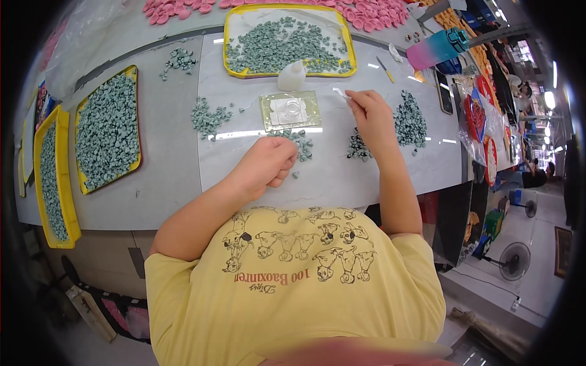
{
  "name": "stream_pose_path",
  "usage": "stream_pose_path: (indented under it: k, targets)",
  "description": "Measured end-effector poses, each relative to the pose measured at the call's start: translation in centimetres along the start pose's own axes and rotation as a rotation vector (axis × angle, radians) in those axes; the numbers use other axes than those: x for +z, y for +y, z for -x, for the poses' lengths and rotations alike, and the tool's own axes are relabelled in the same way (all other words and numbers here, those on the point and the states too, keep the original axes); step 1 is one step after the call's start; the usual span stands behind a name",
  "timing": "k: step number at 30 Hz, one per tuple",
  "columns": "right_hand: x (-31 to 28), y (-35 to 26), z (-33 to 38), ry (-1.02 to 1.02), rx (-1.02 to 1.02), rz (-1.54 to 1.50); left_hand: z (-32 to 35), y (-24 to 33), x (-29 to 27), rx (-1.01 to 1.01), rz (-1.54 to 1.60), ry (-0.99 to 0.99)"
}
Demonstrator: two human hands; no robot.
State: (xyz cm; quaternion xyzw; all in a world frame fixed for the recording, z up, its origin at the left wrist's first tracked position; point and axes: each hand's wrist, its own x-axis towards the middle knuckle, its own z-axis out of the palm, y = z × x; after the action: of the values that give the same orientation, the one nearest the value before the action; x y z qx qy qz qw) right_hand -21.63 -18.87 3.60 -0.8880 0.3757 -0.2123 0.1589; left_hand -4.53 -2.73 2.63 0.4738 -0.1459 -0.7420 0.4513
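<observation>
Bare grey tabletop (342,180) lay open between the left hand (268,163) and right hand (371,116). Ahead, a flat clear mould (290,110), a white bottle (292,76) and a yellow tray (287,39) blocked the way. Piles of small green pieces (410,121) crowded the right.

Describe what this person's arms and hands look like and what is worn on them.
Both forearms are bare, and the left hand and right hand wear no gloves. No watch, bracelet or ring shows. The short sleeves of a yellow T-shirt end above the elbows. The shirt's chest has a print of cartoon spotted dogs over a line of reddish lettering.
</observation>
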Motion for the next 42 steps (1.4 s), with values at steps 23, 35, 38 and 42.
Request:
stream_pose_path:
  k: [23, 35, 38, 42]
  targets:
    - [-3.6, 7.2, 3.6, -0.271, 0.035, 0.023, -6.4, -0.5, 5.4, 0.173, 0.244, 0.022]
    - [-2.5, 1.3, 2.6, -0.168, -0.097, -0.495, -6.2, -0.3, 5.9, 0.070, 0.188, -0.143]
    - [-0.7, 0.9, 2.4, -0.037, -0.271, -0.453, -5.8, 0.0, 5.4, 0.092, 0.228, -0.113]
    - [0.4, 0.2, 2.6, 0.057, -0.272, -0.444, -5.7, -0.3, 3.8, 0.159, 0.281, -0.131]
